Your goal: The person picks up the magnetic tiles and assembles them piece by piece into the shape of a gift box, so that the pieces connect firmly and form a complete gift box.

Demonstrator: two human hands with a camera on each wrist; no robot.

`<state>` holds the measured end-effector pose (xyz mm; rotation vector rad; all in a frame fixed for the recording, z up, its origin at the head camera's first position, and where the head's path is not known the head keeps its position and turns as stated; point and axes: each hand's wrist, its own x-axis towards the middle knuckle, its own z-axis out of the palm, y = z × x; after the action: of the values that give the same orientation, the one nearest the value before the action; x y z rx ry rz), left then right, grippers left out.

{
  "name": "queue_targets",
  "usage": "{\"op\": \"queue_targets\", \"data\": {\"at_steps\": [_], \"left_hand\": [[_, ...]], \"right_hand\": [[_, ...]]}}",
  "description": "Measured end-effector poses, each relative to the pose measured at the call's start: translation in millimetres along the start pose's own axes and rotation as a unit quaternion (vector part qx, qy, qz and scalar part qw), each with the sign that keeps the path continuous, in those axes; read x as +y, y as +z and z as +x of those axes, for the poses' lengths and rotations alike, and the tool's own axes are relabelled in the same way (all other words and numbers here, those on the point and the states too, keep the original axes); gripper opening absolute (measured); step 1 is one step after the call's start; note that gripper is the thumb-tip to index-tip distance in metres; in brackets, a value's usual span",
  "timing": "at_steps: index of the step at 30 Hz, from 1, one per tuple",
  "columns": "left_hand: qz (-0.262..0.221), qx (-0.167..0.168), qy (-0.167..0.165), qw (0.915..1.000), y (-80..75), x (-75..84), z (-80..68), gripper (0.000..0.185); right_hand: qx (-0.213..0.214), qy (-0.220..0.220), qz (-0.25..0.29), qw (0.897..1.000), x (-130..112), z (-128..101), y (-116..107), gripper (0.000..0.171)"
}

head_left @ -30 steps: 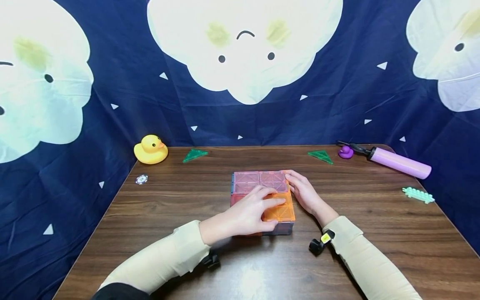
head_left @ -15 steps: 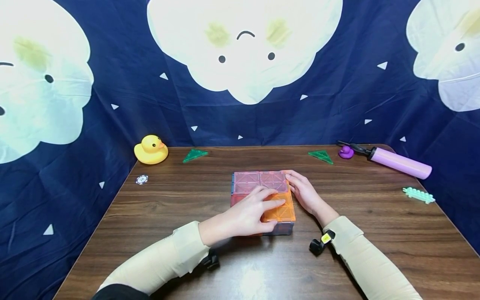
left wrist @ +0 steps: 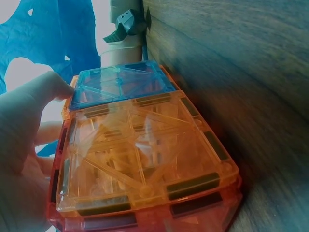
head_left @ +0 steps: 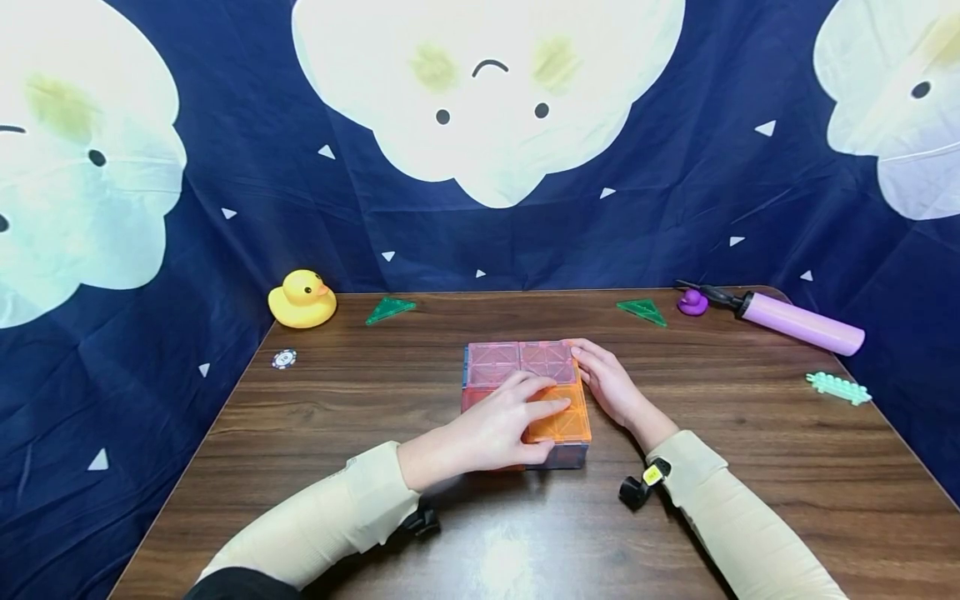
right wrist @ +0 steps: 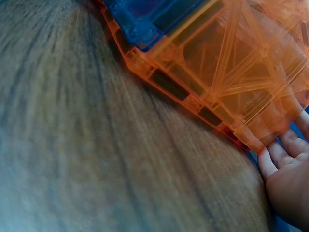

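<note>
A low box of see-through magnetic tiles (head_left: 492, 364) sits mid-table. Its top shows pink tiles at the back, a red one at left and an orange tile (head_left: 562, 427) at front right. Over the front of the top lies my left hand (head_left: 491, 423), fingers spread on the orange tile and thumb at the near edge. The left wrist view shows the box's near side, with an orange tile (left wrist: 149, 145) beside a blue tile (left wrist: 120, 84). My right hand (head_left: 611, 387) touches the right side near the far corner, its fingertips against orange tile in the right wrist view.
Two green triangular tiles lie toward the back, a left one (head_left: 390, 310) and a right one (head_left: 642, 312). A yellow duck (head_left: 302, 302) and a poker chip (head_left: 283, 359) are at left. At right are a small purple duck (head_left: 692, 303), a pink pump (head_left: 802, 323) and a mint-green strip (head_left: 838, 388).
</note>
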<state>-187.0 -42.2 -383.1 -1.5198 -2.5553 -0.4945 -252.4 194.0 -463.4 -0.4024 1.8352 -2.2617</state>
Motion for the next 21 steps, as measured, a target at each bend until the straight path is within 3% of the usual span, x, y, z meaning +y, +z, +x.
{"op": "queue_targets", "data": {"at_steps": [8, 13, 17, 21], "left_hand": [[-0.039, 0.008, -0.024, 0.9989, -1.6, -2.8, -6.3, 0.052], [-0.07, 0.043, -0.063, 0.9946, -8.3, -10.5, -13.5, 0.05], [-0.096, 0.094, -0.105, 0.9854, -14.1, -21.3, -23.3, 0.047], [-0.117, 0.137, -0.164, 0.9699, -17.5, -33.4, -35.6, 0.05]], "right_hand": [[0.0, -0.003, 0.005, 1.0, -1, 0, 1, 0.038], [0.005, 0.002, 0.01, 1.0, -1, -1, 2, 0.036], [0.008, 0.008, 0.01, 1.0, 0, 0, 1, 0.036], [0.011, 0.011, 0.005, 1.0, 1, 1, 0, 0.039]]}}
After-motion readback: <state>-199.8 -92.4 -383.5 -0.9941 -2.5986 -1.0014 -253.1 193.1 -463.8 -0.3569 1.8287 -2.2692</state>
